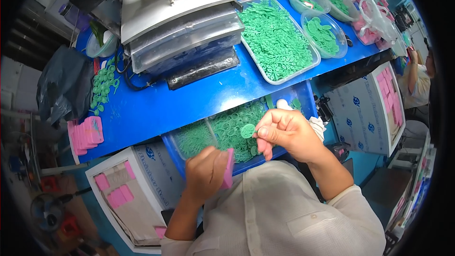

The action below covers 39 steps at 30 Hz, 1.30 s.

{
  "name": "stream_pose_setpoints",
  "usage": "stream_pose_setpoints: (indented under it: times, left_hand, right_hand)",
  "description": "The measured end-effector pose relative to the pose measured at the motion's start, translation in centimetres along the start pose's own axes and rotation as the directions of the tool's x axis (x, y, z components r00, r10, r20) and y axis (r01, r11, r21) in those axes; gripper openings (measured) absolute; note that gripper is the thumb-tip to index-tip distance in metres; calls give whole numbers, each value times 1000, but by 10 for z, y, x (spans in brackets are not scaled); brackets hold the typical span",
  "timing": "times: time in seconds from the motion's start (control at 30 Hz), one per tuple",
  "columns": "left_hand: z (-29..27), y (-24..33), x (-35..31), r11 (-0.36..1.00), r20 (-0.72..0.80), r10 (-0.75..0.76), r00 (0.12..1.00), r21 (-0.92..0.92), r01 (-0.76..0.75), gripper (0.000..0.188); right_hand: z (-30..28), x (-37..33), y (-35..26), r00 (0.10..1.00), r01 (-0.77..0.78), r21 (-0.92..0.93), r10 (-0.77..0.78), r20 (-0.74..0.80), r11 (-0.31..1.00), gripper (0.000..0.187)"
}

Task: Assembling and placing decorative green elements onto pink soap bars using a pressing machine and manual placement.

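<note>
with our left hand (204,173) gripping a pink block (228,168) and our right hand (286,135) pinching a green disc (248,131) above the blue bin (310,102), we're seemingly handling single pieces, so next likely calls for steady fingertips.

Machine (185,26) left of tray (297,74) on the table (142,121); pieces (232,125) in bin (311,105) before it.

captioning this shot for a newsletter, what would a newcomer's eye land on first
Probably the clear tray heaped with vivid green pieces, on the blue table right of the metal machine. Next, perhaps, the right hand holding a small round green piece over the blue bin, and, lower in the picture, the left hand gripping a pink piece.
</note>
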<state>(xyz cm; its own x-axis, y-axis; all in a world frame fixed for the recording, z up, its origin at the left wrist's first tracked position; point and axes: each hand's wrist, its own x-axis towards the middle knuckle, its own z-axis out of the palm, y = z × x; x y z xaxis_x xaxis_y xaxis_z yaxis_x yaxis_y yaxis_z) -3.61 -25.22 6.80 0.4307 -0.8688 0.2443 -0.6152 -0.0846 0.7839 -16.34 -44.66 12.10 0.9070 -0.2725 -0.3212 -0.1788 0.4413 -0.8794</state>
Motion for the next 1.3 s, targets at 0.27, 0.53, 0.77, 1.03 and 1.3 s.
stream_pose_setpoints:
  times: [0.27,0.53,0.77,1.03,1.3]
  left_hand:
    - [14,34,18,415,94,-390,916,-870,266,12]
    - [16,30,11,450,40,-395,918,-863,231,9]
    - [17,30,10,569,-47,-388,921,-798,198,5]
    - [21,26,10,855,-172,-265,949,-497,149,7]
    - [32,26,13,987,-319,-32,947,-162,-22,12]
  right_hand:
    - [13,1,24,1000,-8,40,7,23,999,15]
    - [18,-6,16,997,-63,-45,65,31,997,15]
    - [21,-9,19,999,1,-111,4,46,994,13]
    - [24,-10,25,975,205,-479,-219,27,854,5]
    - [35,-5,38,964,161,-579,-252,-81,800,6]
